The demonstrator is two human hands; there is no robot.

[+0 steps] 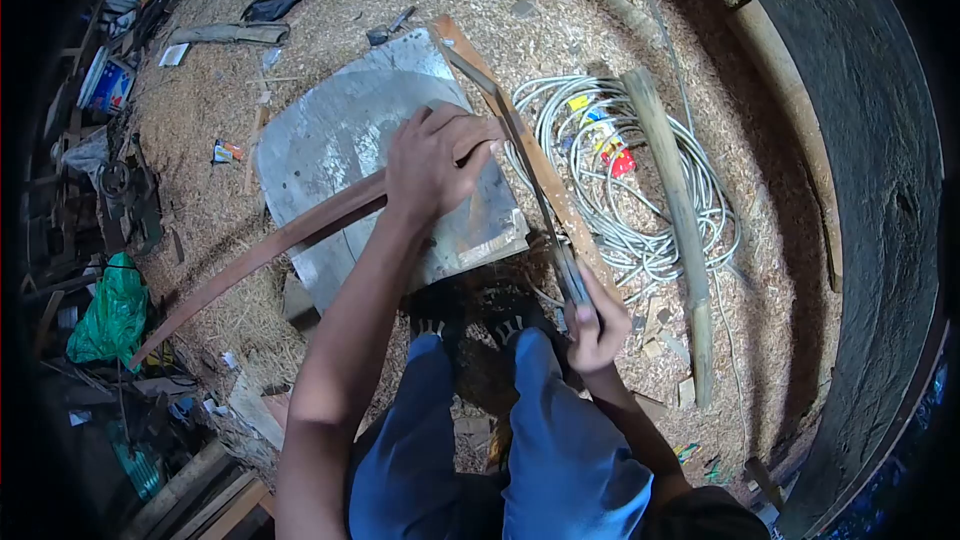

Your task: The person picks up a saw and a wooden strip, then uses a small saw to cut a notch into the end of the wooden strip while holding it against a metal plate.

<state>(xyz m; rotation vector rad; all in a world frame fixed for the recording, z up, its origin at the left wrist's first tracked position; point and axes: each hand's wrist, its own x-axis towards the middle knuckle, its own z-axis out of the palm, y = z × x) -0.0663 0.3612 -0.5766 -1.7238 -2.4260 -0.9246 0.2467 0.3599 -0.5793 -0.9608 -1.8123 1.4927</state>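
My left hand [432, 162] is wrapped over a long reddish-brown wooden strip [300, 225], pressing it onto a low stand topped with a worn metal sheet [330, 140]. One end of the strip sticks out past my fingers at the sheet's right edge; the other slants down to the lower left. In my right hand [598, 328] is the handle of a long, thin saw [530, 170], seen almost edge-on. Its blade runs up and left, right beside the strip's end. A flat wooden board [550, 185] lies behind the saw, along the stand's right side.
A coil of pale cable [650, 240] lies on wood shavings at the right, with a round pole [665, 180] across it. A hammer-like tool [390, 28] is beyond the stand. A green plastic bag [110, 310] and scrap fill the left side. A big dark timber [850, 140] curves along the right.
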